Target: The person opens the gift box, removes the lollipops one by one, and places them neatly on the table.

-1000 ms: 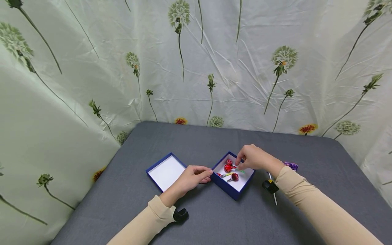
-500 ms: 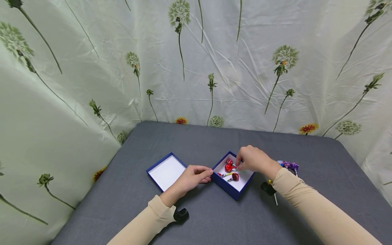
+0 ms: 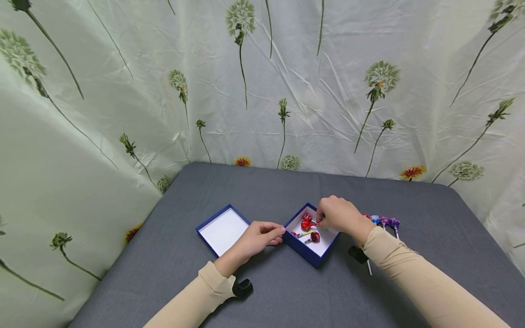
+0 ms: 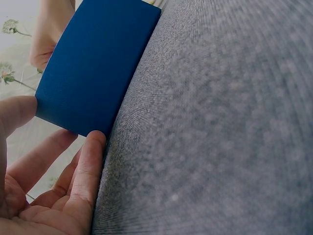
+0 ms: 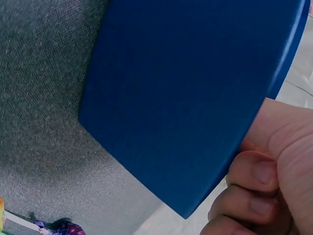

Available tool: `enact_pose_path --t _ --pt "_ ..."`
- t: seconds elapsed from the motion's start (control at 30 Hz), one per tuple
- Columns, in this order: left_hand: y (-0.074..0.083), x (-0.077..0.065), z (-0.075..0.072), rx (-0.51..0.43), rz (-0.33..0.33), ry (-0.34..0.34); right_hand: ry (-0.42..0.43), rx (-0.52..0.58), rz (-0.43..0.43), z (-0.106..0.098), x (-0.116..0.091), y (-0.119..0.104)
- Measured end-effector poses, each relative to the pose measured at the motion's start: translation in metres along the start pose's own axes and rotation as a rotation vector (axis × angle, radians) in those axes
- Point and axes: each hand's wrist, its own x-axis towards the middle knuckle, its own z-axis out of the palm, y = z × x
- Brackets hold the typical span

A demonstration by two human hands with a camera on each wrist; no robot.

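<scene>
An open blue box [image 3: 302,252] with a white inside holds several lollipops, including a red-wrapped lollipop [image 3: 306,225] and a dark red lollipop [image 3: 315,237]. My left hand [image 3: 259,238] grips the box's left corner; the left wrist view has the thumb at the top edge and fingertips lower on the wall. My right hand [image 3: 339,217] reaches over the far right rim, fingers curled and tips together inside, at the stick of the red lollipop. The tips are hidden behind the blue wall in the right wrist view, where the other fingers [image 5: 261,174] curl outside it.
The blue-rimmed lid [image 3: 223,230] lies white side up left of the box. Several more lollipops [image 3: 384,221] lie in a row beyond the right wrist, partly covered by the forearm. Grey cloth [image 3: 262,187] covers the table, with a flowered curtain [image 3: 303,82] behind.
My right hand has shifted slightly down within the box, its wrist drawing a little nearer, so more of the row of lollipops shows. The left hand and box stay put.
</scene>
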Motion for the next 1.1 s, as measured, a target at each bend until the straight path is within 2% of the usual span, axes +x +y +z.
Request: enact_pose_path --t 0.3,0.63,0.83,1.1 --pt "-0.001 0.000 0.000 -0.005 0.005 -0.002 -0.035 0.103 0.028 -0.003 0.000 0.003" --pt "-0.001 -0.001 0.000 0.000 0.013 -0.011 -0.030 0.238 -0.028 -0.003 -0.002 0.010" --pt "-0.002 0.000 -0.001 0.005 0.009 -0.009 -0.039 0.320 -0.014 -0.005 -0.004 0.013" --pt "-0.002 0.000 0.000 0.002 0.006 -0.002 -0.047 0.371 0.031 -0.011 -0.009 0.020"
